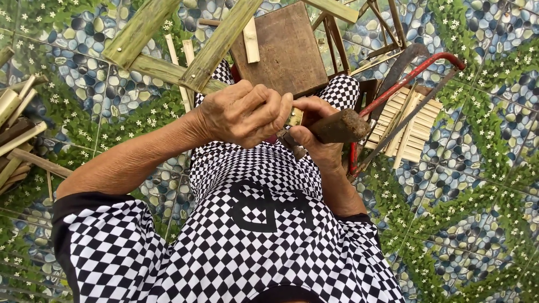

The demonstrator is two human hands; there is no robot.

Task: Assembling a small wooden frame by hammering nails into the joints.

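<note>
so here's where things sit: the person is on the patterned floor point(483, 185), knees up in checkered clothes, both hands working right over the lap. the left hand point(242, 115) is curled shut around a small pale bamboo piece point(294, 116), only a sliver of it peeks out past the knuckles. the right hand point(317, 143) is wrapped tight round the dark wooden handle of a knife point(338, 127), the blade end pointing in toward the left hand, mostly hidden between the fingers so i can't tell exactly how the edge meets the piece.

as for progress, looks to me like it's somewhere in the middle. there's a stack of thin cut slats point(412, 126) lying just right of the knee, neat and pale, so a fair batch seems finished already. a red-framed hacksaw point(412, 76) lies across that stack, not in use. a wooden block point(287, 47) sits just beyond the knees with a short strip on top of it.

what's left: long green bamboo lengths point(216, 47) lie at the top left, uncut, and more split sticks point(17, 123) pile at the left edge. so i'd guess plenty of raw stuff is yet to be trimmed, and the piece in hand isn't done.
</note>
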